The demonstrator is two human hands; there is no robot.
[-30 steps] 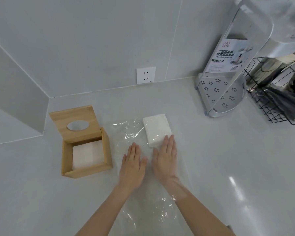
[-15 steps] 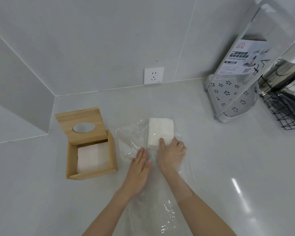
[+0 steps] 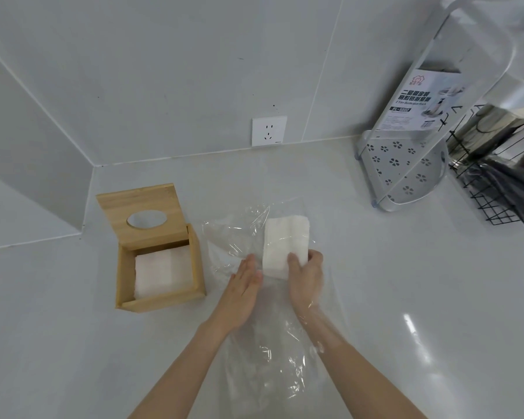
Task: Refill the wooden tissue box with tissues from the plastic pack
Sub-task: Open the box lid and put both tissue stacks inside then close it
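The wooden tissue box (image 3: 198, 278) stands at the left with its lid (image 3: 142, 216) tipped up and back; a white stack of tissues (image 3: 161, 272) lies inside it. Right of the box, the clear plastic pack (image 3: 233, 240) lies spread on the counter. A white stack of tissues (image 3: 285, 243) sits inside the pack. My right hand (image 3: 306, 276) is inside the plastic, fingers closed around the near end of that stack. My left hand (image 3: 244, 285) lies flat on the plastic just left of the stack, fingers together.
A white wall socket (image 3: 269, 130) sits on the back wall. At the back right stands a white perforated corner rack (image 3: 406, 176) with a printed card. A black wire basket (image 3: 496, 189) holding dark items is at the far right edge.
My right hand has slid into the plastic pack and closed on the near end of the tissue stack. My left hand moved forward a little on the plastic.
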